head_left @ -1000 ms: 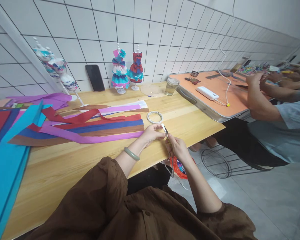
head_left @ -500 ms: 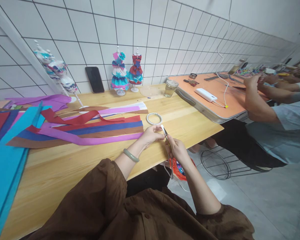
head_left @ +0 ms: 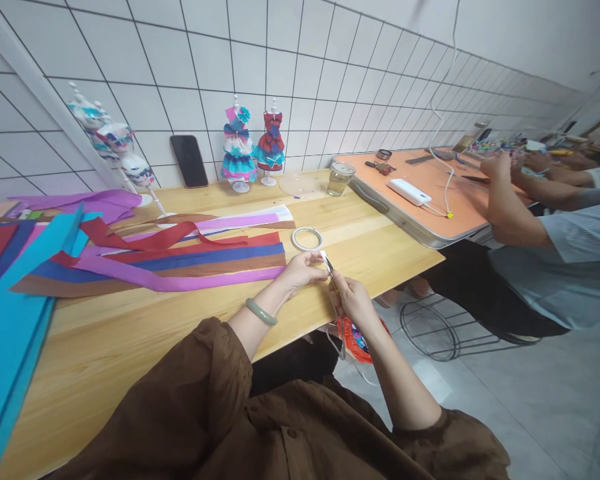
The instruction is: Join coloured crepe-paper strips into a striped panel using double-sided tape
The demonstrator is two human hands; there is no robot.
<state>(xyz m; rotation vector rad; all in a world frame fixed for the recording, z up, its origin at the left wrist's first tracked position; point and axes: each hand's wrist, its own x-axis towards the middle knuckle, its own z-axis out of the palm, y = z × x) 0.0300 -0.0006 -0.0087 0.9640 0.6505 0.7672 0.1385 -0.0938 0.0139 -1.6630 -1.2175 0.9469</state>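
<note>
Over the table's front edge, my left hand (head_left: 305, 270) is closed, thumb and fingertips pinching a small white piece (head_left: 324, 255). Just to its right, my right hand (head_left: 353, 297) is closed around a slim, dark-and-silver pointed tool (head_left: 329, 264); its exact kind is hard to make out. The tool's tip meets the white piece between both hands. Below my right hand a thin greyish strip (head_left: 342, 337) hangs in a loop. A roll of narrow tape (head_left: 307, 239) lies flat just beyond my left hand.
Coloured fabric-like strips (head_left: 220, 257) and blue sheets (head_left: 10, 353) cover the table's left. Small dressed forms (head_left: 239, 150), a phone (head_left: 189, 161) and a glass jar (head_left: 340, 180) stand behind. An orange table (head_left: 375, 183) holds a white power strip (head_left: 410, 191); a co-worker's arm (head_left: 510, 207) rests there.
Both hands keep nearly the same place and grip, with only slight shifts at the fingertips. The whole view has moved slightly. No item has been let go or picked up.
</note>
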